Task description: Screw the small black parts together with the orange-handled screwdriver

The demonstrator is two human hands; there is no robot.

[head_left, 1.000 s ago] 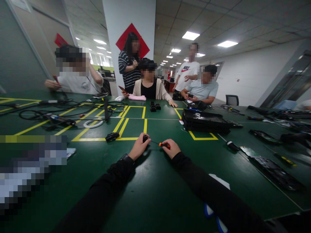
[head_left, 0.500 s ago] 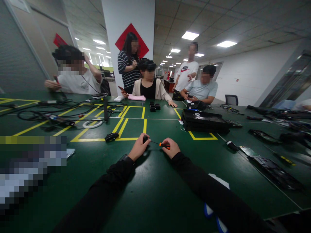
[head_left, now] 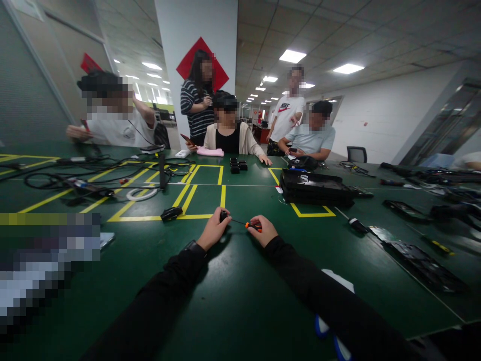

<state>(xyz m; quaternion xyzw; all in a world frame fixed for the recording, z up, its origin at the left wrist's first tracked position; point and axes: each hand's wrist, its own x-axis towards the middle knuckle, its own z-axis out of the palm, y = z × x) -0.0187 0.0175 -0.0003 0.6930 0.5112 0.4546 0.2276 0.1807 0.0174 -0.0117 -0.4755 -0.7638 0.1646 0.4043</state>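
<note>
Nearest the camera, two black sleeves (head_left: 180, 281) reach forward over the green tabletop (head_left: 233, 291), with a white and blue item (head_left: 330, 301) partly hidden under the right sleeve. The left hand (head_left: 214, 231) is curled around a small black part (head_left: 224, 215), pinning it against the tabletop. The right hand (head_left: 263, 230) is closed on the orange handle of a screwdriver (head_left: 250, 225), whose thin shaft runs left so that its tip meets the part.

The part looks small, hard and light, likely to skid or spin on the smooth mat unless pinched by its sides, as the left hand does. The screwdriver is stiff and slim; its orange grip is the place to hold it, close to the shaft for control, since the fine tip could slip off.

Just left of the hands, a second black part (head_left: 171, 213) lies on a yellow tape line (head_left: 188, 198). Further right sits a flat black tray (head_left: 315, 186), with more dark pieces (head_left: 424, 265) along the right edge. To the left, cables (head_left: 75, 175) sprawl beside a white tape roll (head_left: 136, 194). A cluster of black parts (head_left: 237, 165) lies near the far edge, where several people (head_left: 229, 130) sit or stand.
</note>
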